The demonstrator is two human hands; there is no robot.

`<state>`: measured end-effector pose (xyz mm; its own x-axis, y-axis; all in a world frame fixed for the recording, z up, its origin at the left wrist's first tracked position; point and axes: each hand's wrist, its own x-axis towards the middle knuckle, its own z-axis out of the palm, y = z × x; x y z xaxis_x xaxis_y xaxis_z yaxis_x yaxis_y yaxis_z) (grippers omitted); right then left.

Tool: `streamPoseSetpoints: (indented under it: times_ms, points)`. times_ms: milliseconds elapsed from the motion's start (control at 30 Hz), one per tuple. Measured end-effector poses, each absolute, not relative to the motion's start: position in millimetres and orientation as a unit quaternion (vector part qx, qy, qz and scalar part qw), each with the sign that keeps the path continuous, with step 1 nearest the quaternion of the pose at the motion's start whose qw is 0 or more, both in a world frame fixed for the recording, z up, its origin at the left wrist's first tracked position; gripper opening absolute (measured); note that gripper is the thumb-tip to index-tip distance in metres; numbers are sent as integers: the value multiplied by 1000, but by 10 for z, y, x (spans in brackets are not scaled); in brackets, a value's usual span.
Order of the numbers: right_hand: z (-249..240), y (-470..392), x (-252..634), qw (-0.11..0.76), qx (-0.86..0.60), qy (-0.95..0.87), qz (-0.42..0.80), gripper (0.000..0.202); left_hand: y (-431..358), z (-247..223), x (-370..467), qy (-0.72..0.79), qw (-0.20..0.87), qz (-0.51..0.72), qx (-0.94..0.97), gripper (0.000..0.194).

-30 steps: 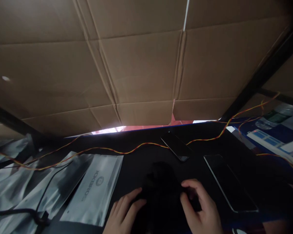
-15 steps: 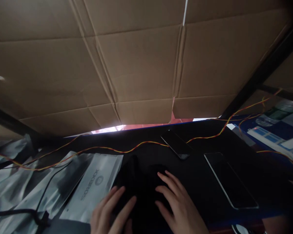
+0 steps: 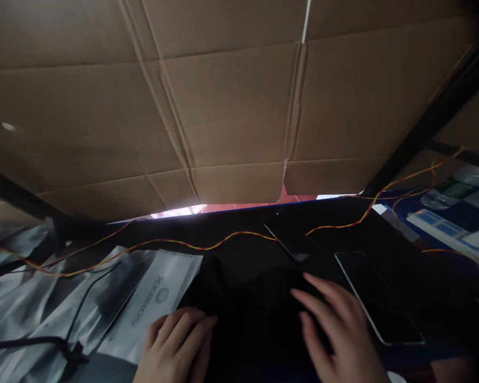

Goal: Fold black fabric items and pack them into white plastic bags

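Note:
My left hand (image 3: 178, 340) rests low in the middle, beside the printed plastic bag (image 3: 151, 298). Its fingers are curled together; whatever they hold, if anything, blends into the black surface. To the right, my right hand (image 3: 339, 327) hovers with its fingers apart and nothing visible in them. A dark shape lies between the hands, too black to make out against the black tabletop (image 3: 239, 271). Just right of my right hand lies a phone (image 3: 379, 298) with a pale edge. Farther back is a second dark phone (image 3: 289, 236).
Clear plastic bags (image 3: 80, 303) and a black cable (image 3: 27, 343) lie at left. A red-yellow twisted wire (image 3: 199, 247) crosses the table. Cardboard (image 3: 231, 106) walls the back. At right are a clear bottle (image 3: 443, 197) and a white-blue item (image 3: 435, 223).
My right hand has moved right, away from the middle, towards the nearer phone. The fingers of my left hand have drawn together. Both phones stay where they were.

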<state>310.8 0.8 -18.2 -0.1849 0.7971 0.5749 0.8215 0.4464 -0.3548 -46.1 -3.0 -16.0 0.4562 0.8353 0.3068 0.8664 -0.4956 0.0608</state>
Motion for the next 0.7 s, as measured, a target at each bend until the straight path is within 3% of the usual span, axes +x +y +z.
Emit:
streamPoseSetpoints:
  times_ms: [100,200,267,333,400,500,633,700]
  points:
    - [-68,265,2827,268,-492,-828,30,40,203,-33,-257,-519,-33,-95,-849,34]
    - [-14,626,2772,296,-516,-801,70,27,286,97,-187,-512,-88,-57,-853,31]
    - [15,860,2770,332,-556,-760,54,19,252,203,-178,-505,-138,-36,-851,43]
    - [42,996,2729,356,-587,-727,29,30,201,309,-156,-481,-181,-33,-857,48]
    - [56,971,2646,367,-586,-722,22,43,183,382,-111,-446,-198,-67,-870,40]
    - [-6,673,2511,360,-534,-763,56,40,253,349,-52,-430,-188,-150,-870,25]
    - [-253,249,2508,249,-475,-827,167,43,414,25,-121,-455,-117,-174,-865,37]
    - [-365,155,2601,186,-475,-839,188,55,452,-182,-204,-483,-52,-156,-860,44]
